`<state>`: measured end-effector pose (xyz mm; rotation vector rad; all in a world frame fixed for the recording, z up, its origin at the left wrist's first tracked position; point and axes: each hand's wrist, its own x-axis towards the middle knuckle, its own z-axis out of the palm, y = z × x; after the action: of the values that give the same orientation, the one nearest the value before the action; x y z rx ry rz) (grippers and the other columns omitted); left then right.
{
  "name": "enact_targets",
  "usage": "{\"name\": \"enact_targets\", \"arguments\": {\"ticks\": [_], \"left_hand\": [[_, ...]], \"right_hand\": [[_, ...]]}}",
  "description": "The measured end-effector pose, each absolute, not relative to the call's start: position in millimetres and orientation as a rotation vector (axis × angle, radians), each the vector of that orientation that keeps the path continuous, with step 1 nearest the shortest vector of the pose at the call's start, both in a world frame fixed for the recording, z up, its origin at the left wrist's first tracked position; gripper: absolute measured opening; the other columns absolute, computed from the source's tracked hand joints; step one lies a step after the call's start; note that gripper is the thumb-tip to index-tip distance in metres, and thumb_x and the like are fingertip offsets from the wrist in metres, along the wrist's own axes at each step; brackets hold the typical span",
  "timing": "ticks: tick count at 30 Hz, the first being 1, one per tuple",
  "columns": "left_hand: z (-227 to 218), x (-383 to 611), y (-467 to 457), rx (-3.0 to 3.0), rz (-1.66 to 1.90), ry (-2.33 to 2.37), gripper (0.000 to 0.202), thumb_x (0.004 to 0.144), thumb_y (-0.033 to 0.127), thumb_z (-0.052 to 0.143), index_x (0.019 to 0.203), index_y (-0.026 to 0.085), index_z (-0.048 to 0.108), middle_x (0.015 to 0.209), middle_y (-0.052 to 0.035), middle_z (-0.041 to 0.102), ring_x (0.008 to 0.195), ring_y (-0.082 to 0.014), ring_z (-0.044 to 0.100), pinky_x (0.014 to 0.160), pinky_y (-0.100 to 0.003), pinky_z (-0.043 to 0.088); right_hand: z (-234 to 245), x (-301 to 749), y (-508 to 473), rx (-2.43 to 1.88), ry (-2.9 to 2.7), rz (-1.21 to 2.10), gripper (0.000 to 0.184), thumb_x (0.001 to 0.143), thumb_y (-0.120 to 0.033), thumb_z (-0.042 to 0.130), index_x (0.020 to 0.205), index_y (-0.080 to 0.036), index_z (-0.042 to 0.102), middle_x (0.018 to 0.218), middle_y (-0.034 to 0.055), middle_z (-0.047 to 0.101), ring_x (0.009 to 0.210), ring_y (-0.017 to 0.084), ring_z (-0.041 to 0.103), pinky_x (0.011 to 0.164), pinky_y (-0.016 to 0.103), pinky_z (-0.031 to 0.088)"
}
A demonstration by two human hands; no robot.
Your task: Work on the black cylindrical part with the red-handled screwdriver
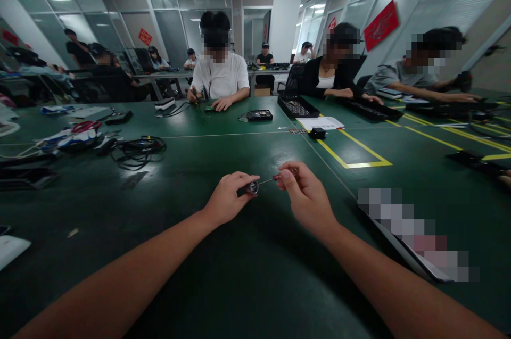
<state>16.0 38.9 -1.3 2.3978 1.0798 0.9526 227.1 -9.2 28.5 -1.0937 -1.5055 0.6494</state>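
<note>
Over the green table (255,275), my left hand (227,199) pinches a small round, dark and silvery part (253,187) between thumb and fingers. Its open-looking end faces right. My right hand (306,193) is closed round the reddish handle of a thin screwdriver (266,181). The metal shaft points left, and its tip meets or lies right at the round part; I cannot tell how far in it sits. My fingers hide most of the handle and the back of the part.
A pixelated flat item (407,232) lies right of my right forearm. Ahead are a small black block (318,133), yellow tape (367,164) and a black parts tray (299,107). Coiled black cables (139,151) lie to the left. A co-worker in a white shirt (222,75) sits opposite.
</note>
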Motion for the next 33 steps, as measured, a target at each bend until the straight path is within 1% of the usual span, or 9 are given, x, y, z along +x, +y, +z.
{"name": "enact_targets", "arguments": {"ticks": [3,7,9,13,17,20,26,29,33], "left_hand": [[-2.5,15.5,39.7,2.429,0.937,1.070,0.045,0.087,0.015,0.075,0.129,0.026,0.068,0.116,-0.0049,0.071,0.109,-0.0237,0.065,0.096,-0.043,0.047],[-3.6,15.8,40.5,2.456,0.919,1.082,0.044,0.087,0.015,0.075,0.129,0.028,0.068,0.116,-0.0045,0.071,0.109,-0.0242,0.065,0.097,-0.044,0.046],[-3.6,16.2,40.7,2.436,0.909,1.081,0.044,0.087,0.015,0.075,0.128,0.027,0.068,0.116,-0.0049,0.071,0.108,-0.0241,0.065,0.097,-0.044,0.047],[-3.3,16.1,40.9,2.378,0.917,1.095,0.045,0.086,0.015,0.075,0.129,0.027,0.068,0.115,-0.0056,0.072,0.108,-0.0243,0.065,0.097,-0.043,0.047],[-3.6,15.6,41.2,2.354,0.922,1.086,0.046,0.086,0.015,0.075,0.129,0.027,0.068,0.116,-0.0059,0.071,0.110,-0.0242,0.065,0.098,-0.043,0.047],[-3.5,15.6,41.3,2.365,0.912,1.084,0.046,0.086,0.015,0.075,0.129,0.027,0.068,0.115,-0.0058,0.071,0.109,-0.0241,0.065,0.098,-0.043,0.048],[-3.7,15.3,42.0,2.317,0.938,1.065,0.044,0.085,0.013,0.075,0.127,0.026,0.069,0.114,-0.0059,0.071,0.108,-0.0230,0.065,0.098,-0.043,0.048],[-5.5,14.2,43.2,2.234,0.981,1.046,0.043,0.085,0.014,0.075,0.126,0.025,0.069,0.115,-0.0060,0.070,0.107,-0.0214,0.065,0.097,-0.040,0.050],[-8.3,13.0,44.6,2.204,1.004,1.040,0.042,0.086,0.017,0.074,0.127,0.026,0.069,0.117,-0.0055,0.069,0.108,-0.0214,0.065,0.098,-0.040,0.051]], "right_hand": [[31.8,226.7,-11.9,-1.090,-1.571,0.629,0.025,0.101,-0.043,0.054,0.108,-0.022,0.064,0.084,0.0027,0.070,0.077,0.019,0.068,0.070,0.032,0.051],[37.0,226.4,-15.4,-1.204,-1.682,0.407,0.021,0.103,-0.036,0.048,0.099,-0.022,0.063,0.075,0.0007,0.068,0.067,0.018,0.066,0.065,0.031,0.047],[38.0,226.9,-15.7,-1.234,-1.660,0.349,0.021,0.103,-0.036,0.047,0.096,-0.022,0.062,0.074,0.0008,0.067,0.066,0.018,0.066,0.064,0.031,0.045],[36.1,228.2,-13.6,-1.228,-1.592,0.374,0.023,0.104,-0.040,0.046,0.097,-0.022,0.061,0.074,0.0013,0.066,0.072,0.020,0.068,0.065,0.031,0.046],[34.2,228.5,-13.0,-1.191,-1.593,0.401,0.023,0.104,-0.039,0.046,0.099,-0.023,0.061,0.076,0.0011,0.067,0.074,0.020,0.068,0.067,0.031,0.047],[34.5,227.8,-14.1,-1.173,-1.640,0.414,0.021,0.104,-0.038,0.047,0.101,-0.023,0.061,0.077,0.0004,0.067,0.071,0.018,0.066,0.066,0.030,0.046],[37.6,227.6,-15.2,-1.238,-1.683,0.366,0.019,0.103,-0.035,0.047,0.097,-0.023,0.060,0.075,0.0006,0.066,0.066,0.018,0.063,0.063,0.031,0.043],[37.9,228.0,-14.5,-1.260,-1.637,0.367,0.021,0.104,-0.036,0.046,0.096,-0.023,0.059,0.077,0.0020,0.066,0.070,0.020,0.066,0.065,0.032,0.045],[36.3,227.9,-14.4,-1.231,-1.574,0.387,0.021,0.104,-0.038,0.045,0.098,-0.023,0.059,0.077,0.0022,0.066,0.075,0.021,0.067,0.067,0.033,0.047]]}}
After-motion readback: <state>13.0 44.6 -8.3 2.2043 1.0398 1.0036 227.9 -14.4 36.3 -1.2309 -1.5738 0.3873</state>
